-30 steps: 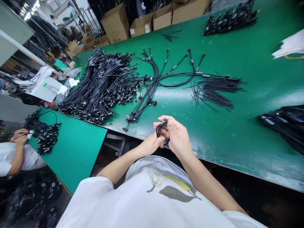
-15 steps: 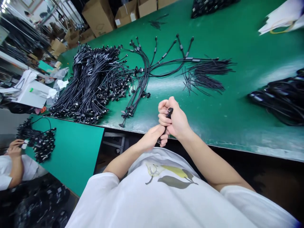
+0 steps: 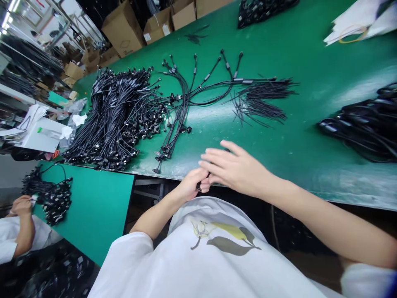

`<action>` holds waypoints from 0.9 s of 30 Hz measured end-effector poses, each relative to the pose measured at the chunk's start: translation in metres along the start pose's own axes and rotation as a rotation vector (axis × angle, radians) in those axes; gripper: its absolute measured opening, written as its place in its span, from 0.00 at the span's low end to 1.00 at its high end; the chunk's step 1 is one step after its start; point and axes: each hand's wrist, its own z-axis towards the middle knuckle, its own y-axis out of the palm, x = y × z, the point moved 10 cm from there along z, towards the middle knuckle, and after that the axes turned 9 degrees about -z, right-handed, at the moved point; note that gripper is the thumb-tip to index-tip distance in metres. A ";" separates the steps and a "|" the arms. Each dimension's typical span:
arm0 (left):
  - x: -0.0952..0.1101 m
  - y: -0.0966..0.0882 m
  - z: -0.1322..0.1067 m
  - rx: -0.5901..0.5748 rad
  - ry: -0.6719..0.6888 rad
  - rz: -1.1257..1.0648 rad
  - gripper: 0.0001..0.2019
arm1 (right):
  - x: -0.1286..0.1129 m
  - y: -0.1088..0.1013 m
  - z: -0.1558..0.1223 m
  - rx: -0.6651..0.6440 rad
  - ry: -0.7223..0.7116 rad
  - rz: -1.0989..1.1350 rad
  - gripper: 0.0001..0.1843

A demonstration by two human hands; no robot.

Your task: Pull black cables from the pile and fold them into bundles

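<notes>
Pinching a short black cable (image 3: 200, 189), the left hand (image 3: 188, 187) sits just off the near edge of the green counter (image 3: 310, 136), above the person's white shirt. Left grip: thumb and forefinger together, clamped on the cable; only a small dark bit of it shows between the fingertips, the rest is hidden.

Right hand (image 3: 238, 169): fingers stretched out and spread, grip apart, palm down. Its fingertips overlap the left hand's fingers, right at the cable. Whether they touch the cable I cannot tell.

On the counter, beyond the hands:
- 1 big pile of black cables (image 3: 114, 111), left.
- 1 loose fan of cables (image 3: 182, 103) just beside it, connector ends pointing toward the near edge.
- 1 sheaf of thin black ties (image 3: 260, 103), centre, well apart from the hands.
- 1 dark cable heap (image 3: 366, 124), far right.
- White papers (image 3: 356, 20), top right corner.

Cardboard boxes (image 3: 124, 29) line the far edge. Lower left, a co-worker's hand (image 3: 21, 205) rests by a small cable cluster (image 3: 51, 194) on a lower teal counter (image 3: 93, 207).
</notes>
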 end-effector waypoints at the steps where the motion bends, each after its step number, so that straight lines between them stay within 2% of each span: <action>1: -0.004 0.001 -0.002 -0.016 -0.037 0.061 0.26 | -0.009 0.008 -0.006 -0.083 -0.098 -0.080 0.19; 3: -0.012 0.004 -0.006 -0.050 -0.118 0.187 0.27 | -0.019 0.023 -0.019 -0.212 -0.201 -0.163 0.20; 6: -0.022 0.009 -0.010 -0.110 -0.199 0.284 0.27 | -0.020 0.036 -0.037 -0.313 -0.233 -0.199 0.16; 10: -0.026 0.016 -0.011 -0.153 -0.245 0.310 0.26 | -0.015 0.034 -0.051 -0.313 -0.207 -0.170 0.12; 15: -0.025 0.020 -0.006 -0.271 -0.208 0.598 0.29 | -0.025 0.035 -0.059 -0.289 -0.283 -0.164 0.12; 17: -0.026 0.013 -0.003 -0.258 -0.169 0.668 0.28 | -0.016 0.037 -0.057 -0.332 -0.245 -0.101 0.11; 19: -0.023 0.003 0.004 -0.165 -0.103 0.594 0.27 | 0.015 0.033 -0.051 -0.350 -0.133 -0.014 0.12; 20: -0.019 -0.001 0.007 -0.102 -0.061 0.504 0.26 | 0.042 0.027 -0.048 -0.325 -0.026 0.005 0.13; 22: -0.008 -0.005 0.012 0.009 0.028 0.282 0.25 | 0.111 0.011 -0.046 -0.235 0.251 -0.040 0.17; 25: 0.011 0.003 0.019 0.090 0.145 0.092 0.24 | 0.208 -0.003 -0.067 -0.158 0.652 -0.233 0.18; 27: 0.021 0.013 0.022 0.094 0.189 0.039 0.23 | 0.244 0.000 -0.085 -0.198 0.822 -0.365 0.15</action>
